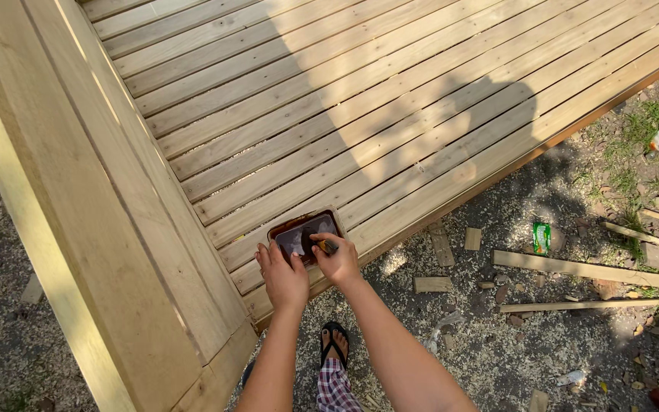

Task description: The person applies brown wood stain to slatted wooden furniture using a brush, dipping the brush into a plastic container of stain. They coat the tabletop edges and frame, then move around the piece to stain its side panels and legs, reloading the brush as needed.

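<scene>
A dark phone in a reddish-brown case (304, 233) lies flat on the slatted wooden deck (360, 99), near its front edge. My left hand (282, 275) rests palm down on the slats, its fingertips touching the phone's near-left corner. My right hand (337, 258) is closed around a small dark object, perhaps a pencil stub, with its tip at the phone's lower right edge. Both forearms reach up from the bottom of the view.
A raised plank border (78, 229) runs along the deck's left side. Sawdust-covered ground (497, 336) to the right holds offcut blocks, long wood strips (589, 268), a green wrapper and a plastic bottle. My sandalled foot (334, 343) stands just below the deck edge.
</scene>
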### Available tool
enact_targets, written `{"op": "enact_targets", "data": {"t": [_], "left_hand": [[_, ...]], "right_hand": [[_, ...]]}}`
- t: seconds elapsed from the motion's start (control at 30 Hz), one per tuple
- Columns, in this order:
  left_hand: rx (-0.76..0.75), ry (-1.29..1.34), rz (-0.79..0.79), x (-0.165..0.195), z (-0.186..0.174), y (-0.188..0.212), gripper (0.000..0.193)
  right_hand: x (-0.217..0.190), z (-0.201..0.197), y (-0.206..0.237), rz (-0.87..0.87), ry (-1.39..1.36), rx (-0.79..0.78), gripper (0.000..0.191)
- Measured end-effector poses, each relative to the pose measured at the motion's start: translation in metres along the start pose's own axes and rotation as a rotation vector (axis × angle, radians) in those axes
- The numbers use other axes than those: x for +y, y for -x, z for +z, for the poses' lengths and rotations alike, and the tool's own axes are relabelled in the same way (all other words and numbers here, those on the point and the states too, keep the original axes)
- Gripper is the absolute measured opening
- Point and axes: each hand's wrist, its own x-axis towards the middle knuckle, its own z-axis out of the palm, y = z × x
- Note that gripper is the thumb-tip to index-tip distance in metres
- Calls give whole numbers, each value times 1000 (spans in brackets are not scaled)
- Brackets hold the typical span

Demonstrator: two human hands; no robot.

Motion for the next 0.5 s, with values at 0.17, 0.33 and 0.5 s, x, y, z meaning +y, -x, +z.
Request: {"op": "enact_targets", "data": {"t": [0.17, 0.33, 0.5], "left_hand": [[-20, 7, 29, 19, -6, 11, 64], [-85, -48, 154, 42, -33, 46, 61], [-129, 67, 315, 102, -94, 72, 62]], "right_hand": [[-13, -12, -3, 296, -534, 12, 27], [-25, -42, 22, 514, -1058, 23, 31], [-44, -61, 54, 373, -1359, 136, 31]]}}
